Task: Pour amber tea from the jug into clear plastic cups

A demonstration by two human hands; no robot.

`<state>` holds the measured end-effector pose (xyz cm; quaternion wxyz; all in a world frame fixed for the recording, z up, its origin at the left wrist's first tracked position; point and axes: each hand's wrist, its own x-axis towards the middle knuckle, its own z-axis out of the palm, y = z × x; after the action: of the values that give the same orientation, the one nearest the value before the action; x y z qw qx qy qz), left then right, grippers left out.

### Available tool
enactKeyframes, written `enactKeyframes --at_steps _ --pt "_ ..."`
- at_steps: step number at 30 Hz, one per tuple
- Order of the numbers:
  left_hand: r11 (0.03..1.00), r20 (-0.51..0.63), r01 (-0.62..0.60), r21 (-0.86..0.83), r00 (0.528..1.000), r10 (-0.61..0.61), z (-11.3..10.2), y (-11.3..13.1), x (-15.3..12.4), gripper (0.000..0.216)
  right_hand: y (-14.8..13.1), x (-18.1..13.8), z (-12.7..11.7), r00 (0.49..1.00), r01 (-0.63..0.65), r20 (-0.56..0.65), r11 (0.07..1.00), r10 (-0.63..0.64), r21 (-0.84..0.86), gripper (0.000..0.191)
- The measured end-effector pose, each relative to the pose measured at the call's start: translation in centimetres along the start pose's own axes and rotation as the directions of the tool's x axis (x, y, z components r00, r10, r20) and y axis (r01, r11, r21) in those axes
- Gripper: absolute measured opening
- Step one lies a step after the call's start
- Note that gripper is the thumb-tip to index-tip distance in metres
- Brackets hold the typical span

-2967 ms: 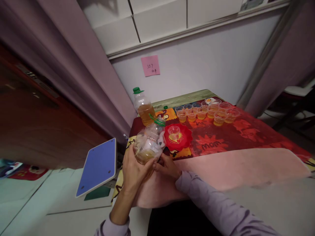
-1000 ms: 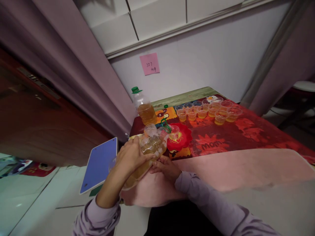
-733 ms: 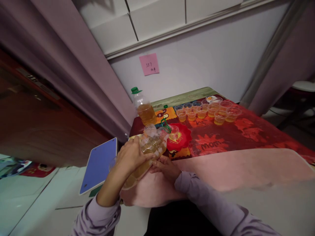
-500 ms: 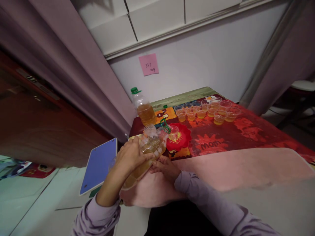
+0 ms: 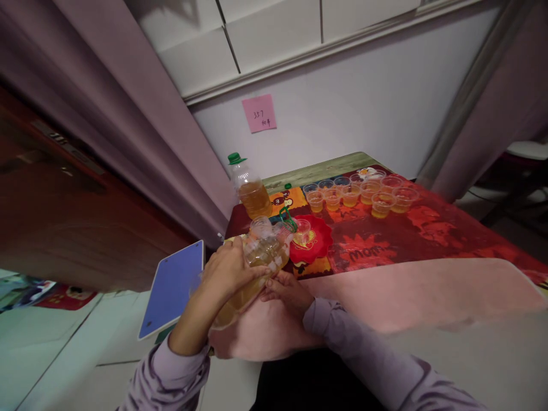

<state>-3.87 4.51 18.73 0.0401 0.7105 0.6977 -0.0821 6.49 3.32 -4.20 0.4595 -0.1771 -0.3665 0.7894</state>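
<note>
A large clear plastic bottle of yellowish liquid lies tilted in both hands, its neck pointing to the upper right. My left hand is wrapped over its upper left side. From the lower right, my right hand grips the bottle, with part of its fingers hidden underneath. A green plastic handle circles the bottle's neck. The mouth is over a clear plastic cup, which stands on a red scalloped plate. Whether liquid is flowing I cannot make out.
A second bottle, green-capped, stands at the back left. Several clear cups with yellow liquid fill the table's back right. A green cap lies behind the plate. A blue board is beside the table's left edge.
</note>
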Motion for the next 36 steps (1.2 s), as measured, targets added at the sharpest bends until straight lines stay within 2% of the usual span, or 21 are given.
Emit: enactKeyframes --at_steps 13,23,36 --pt "1.0 -0.026 -0.002 0.019 1.0 0.003 -0.13 0.21 0.38 0.061 0.28 0.15 -0.11 0.999 -0.012 -0.038 1.0 0.012 0.01 0.06" --pt "1.0 -0.011 -0.025 -0.013 1.0 0.025 -0.31 0.28 0.43 0.067 -0.03 0.14 0.05 0.999 -0.027 -0.035 0.999 0.028 0.016 0.065" --pt "0.999 0.029 0.001 0.04 1.0 -0.002 -0.88 0.73 0.41 0.067 -0.16 0.14 0.16 0.998 -0.022 -0.056 1.0 0.022 -0.001 0.066"
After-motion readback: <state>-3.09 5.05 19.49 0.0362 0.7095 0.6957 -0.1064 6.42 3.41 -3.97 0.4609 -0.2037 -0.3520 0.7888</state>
